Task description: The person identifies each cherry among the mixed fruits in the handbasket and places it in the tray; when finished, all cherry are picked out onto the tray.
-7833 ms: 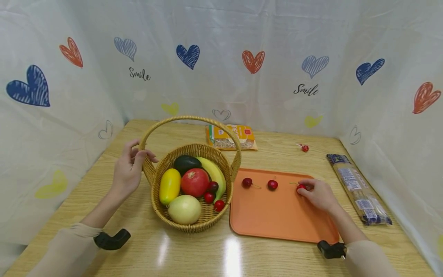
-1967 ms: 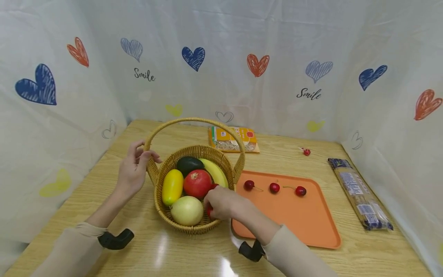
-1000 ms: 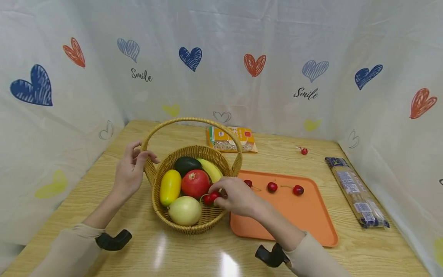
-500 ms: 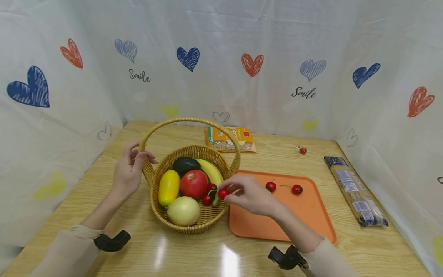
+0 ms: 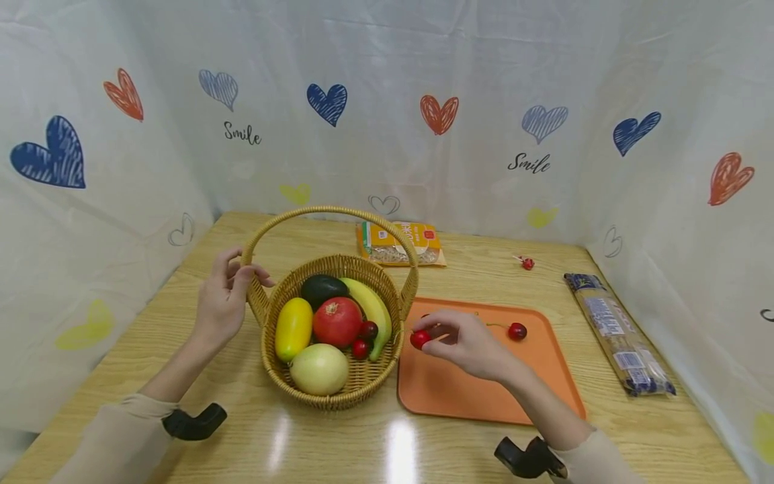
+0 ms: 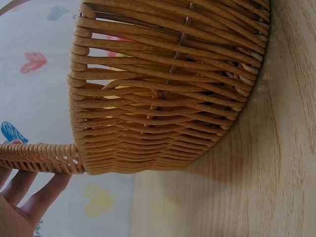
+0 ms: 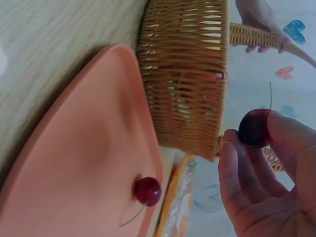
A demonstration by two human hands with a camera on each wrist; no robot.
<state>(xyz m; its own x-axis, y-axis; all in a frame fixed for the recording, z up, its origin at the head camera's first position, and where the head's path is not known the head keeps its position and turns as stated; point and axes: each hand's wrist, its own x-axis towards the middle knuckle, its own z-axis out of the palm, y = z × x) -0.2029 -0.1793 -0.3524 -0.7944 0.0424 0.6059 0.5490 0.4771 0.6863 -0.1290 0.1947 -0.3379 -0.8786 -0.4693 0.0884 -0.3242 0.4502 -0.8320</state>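
Observation:
My left hand (image 5: 220, 302) holds the side of the wicker basket's handle (image 5: 259, 296), thumb in front and fingers behind. The basket (image 5: 329, 402) contains a pomegranate (image 5: 338, 323), a banana (image 5: 376, 316), a dark green avocado-like fruit (image 5: 323, 290), a yellow oblong fruit (image 5: 294, 329), a pale round fruit (image 5: 319, 370) and two cherries (image 5: 359, 349). Between thumb and fingertips, my right hand (image 5: 474, 346) pinches a stemmed cherry (image 7: 254, 128) above the left part of the orange tray (image 5: 484, 400). One cherry (image 5: 517, 331) lies on the tray's right; others there are mostly hidden by this hand.
Behind the basket lies an orange food packet (image 5: 402, 245). A red lollipop (image 5: 527, 263) is at the back right. A long clear-and-blue packet (image 5: 619, 333) lies right of the tray. A printed curtain (image 5: 375, 154) encloses the table's far side and flanks.
My right hand let go of a cherry on the tray's right, reached into the basket and lifted another cherry out, rightward over the tray. My left hand stays at the handle.

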